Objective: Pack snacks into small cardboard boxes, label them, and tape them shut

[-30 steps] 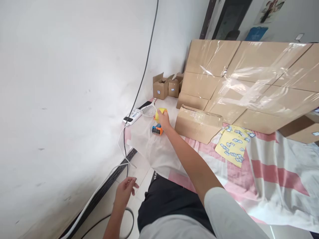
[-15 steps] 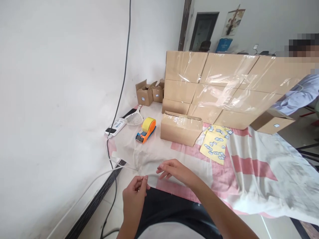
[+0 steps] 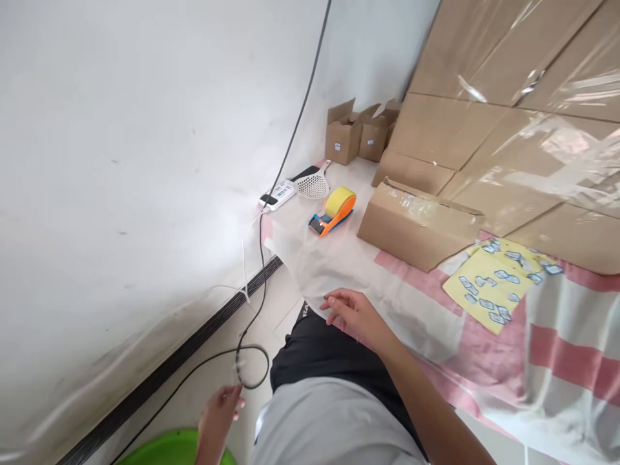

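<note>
My left hand [image 3: 219, 413] is low at the left, thumb and fingers pinched together; what is between them, if anything, is too small to make out. Beneath it shows the rim of a green basin [image 3: 177, 449], and a loop of black cable [image 3: 265, 368] lies on the floor just beyond the fingertips. My right hand [image 3: 356, 318] hovers by the near edge of the cloth-covered table [image 3: 334, 261], fingers loosely bent and apart, holding nothing. Ahead of it sit a tape dispenser with a yellow roll [image 3: 339, 201] and a long cardboard piece [image 3: 411, 223].
Wrapped cardboard boxes [image 3: 450, 132] stack up at the right. A yellow sheet with small labels [image 3: 484, 284] rests on the cloth. Small open boxes [image 3: 341, 139], a white slotted scoop [image 3: 314, 186] and a white device [image 3: 279, 194] are near the wall. The black cable hangs down the wall.
The view has turned left and down. My left hand has moved away from my right hand, down and left over the green basin, which has come into sight. My right hand stays near the table edge.
</note>
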A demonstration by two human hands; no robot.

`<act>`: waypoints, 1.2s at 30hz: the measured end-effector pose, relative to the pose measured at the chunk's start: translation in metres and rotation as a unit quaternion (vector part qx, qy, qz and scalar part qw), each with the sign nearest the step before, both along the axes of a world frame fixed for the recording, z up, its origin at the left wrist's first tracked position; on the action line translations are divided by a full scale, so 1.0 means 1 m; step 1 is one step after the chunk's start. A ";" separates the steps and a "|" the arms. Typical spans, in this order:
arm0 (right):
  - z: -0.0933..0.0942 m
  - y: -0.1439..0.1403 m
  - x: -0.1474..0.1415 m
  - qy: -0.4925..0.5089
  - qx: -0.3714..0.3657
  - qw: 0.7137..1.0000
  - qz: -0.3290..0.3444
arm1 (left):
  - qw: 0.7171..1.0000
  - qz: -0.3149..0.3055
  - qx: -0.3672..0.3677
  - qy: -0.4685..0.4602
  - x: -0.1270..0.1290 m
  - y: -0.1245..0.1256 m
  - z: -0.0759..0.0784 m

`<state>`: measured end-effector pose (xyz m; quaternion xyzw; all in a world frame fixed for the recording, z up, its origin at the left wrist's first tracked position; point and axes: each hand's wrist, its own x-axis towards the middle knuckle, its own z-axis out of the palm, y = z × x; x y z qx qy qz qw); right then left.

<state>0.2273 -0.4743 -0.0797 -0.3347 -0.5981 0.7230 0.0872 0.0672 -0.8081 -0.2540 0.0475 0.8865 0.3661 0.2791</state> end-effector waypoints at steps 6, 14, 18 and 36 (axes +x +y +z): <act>0.022 -0.004 -0.005 -0.013 0.037 0.998 0.057 | 0.980 -0.070 0.183 0.033 0.007 0.108 0.109; 0.040 0.008 0.014 0.091 0.038 0.995 0.001 | 0.924 -0.258 0.278 0.043 0.052 0.199 0.182; 0.049 0.030 0.024 0.126 0.123 0.980 -0.093 | 0.911 -0.293 0.290 -0.017 0.059 0.227 0.179; 0.200 0.197 0.088 0.093 0.352 0.871 -0.330 | 0.882 -0.330 0.335 -0.025 0.049 0.375 0.212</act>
